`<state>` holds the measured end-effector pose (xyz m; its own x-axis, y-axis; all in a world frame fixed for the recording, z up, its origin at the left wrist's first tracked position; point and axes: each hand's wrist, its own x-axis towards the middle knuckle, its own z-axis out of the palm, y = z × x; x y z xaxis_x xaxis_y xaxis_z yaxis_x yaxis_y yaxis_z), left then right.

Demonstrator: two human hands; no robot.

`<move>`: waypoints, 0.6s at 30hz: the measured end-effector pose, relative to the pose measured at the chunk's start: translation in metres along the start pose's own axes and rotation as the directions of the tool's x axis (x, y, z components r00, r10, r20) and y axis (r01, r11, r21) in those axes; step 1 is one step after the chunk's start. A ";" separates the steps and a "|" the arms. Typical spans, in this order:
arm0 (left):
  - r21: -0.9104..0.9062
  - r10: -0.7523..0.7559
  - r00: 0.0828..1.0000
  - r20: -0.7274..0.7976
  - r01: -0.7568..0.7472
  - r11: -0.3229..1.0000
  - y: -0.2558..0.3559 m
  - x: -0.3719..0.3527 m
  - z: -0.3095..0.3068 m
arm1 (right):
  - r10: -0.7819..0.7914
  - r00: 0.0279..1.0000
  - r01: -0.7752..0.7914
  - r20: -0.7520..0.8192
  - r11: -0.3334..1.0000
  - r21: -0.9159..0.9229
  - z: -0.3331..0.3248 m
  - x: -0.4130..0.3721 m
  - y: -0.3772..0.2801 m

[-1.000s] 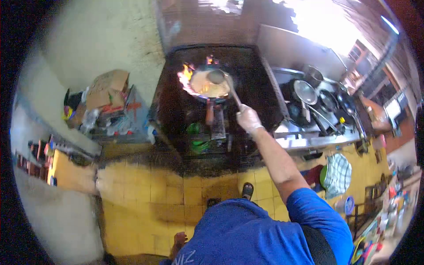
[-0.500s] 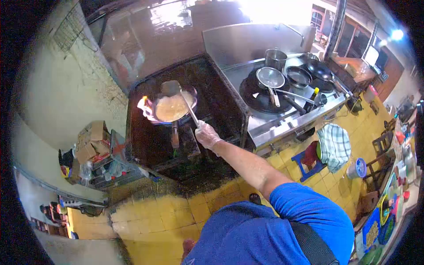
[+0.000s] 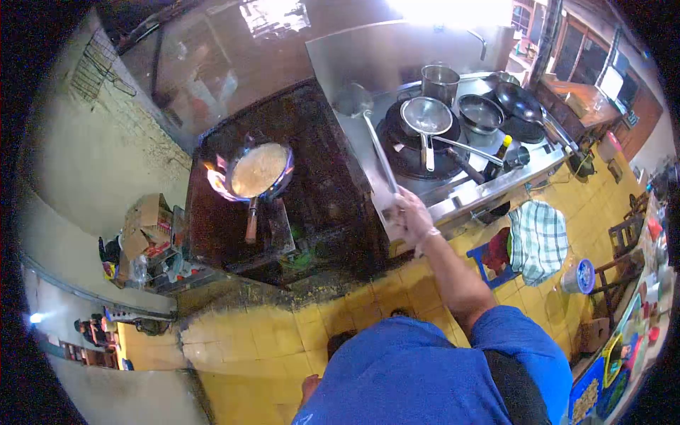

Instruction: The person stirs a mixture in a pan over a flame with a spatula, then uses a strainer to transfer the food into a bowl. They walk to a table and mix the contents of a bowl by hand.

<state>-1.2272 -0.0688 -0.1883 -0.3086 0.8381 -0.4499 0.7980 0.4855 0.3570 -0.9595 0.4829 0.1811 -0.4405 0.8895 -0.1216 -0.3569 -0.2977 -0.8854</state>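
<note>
My right hand (image 3: 412, 218), in a clear plastic glove, is closed around the long handle of a metal spatula (image 3: 353, 100). The spatula's broad head is smeared by motion over the left part of the steel stove. To the left, a wok (image 3: 289, 176) with a wooden handle sits over a burner, full of a light-brown, bubbling food (image 3: 259, 170). Flames (image 3: 218, 183) lick up its left side. A small part of my left hand (image 3: 310, 387) shows low beside my blue shirt; its fingers cannot be made out.
On the steel stove (image 3: 453, 201) stand a strainer (image 3: 426, 115), a pot (image 3: 440, 83), a frying pan (image 3: 481, 113), a black wok (image 3: 518, 100) and a yellow-capped bottle (image 3: 501, 154). A checked cloth (image 3: 538, 241) covers something on a blue stool. Cardboard boxes (image 3: 147, 221) sit left.
My right hand has moved right, lifting the spatula out of the wok and over to the steel stove. The wok stays on the flame. The view has shifted slightly.
</note>
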 end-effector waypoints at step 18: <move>0.253 0.120 0.977 0.174 -0.162 0.954 0.038 0.044 -0.017 | 0.439 0.891 -0.450 -0.120 0.887 -0.100 -0.149 -0.016 0.155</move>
<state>-1.2198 -0.0091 -0.1807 -0.1158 0.8339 -0.5397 0.9422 0.2642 0.2060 -0.8855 0.4743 -0.0213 -0.4497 0.7034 -0.5505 -0.0357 -0.6300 -0.7758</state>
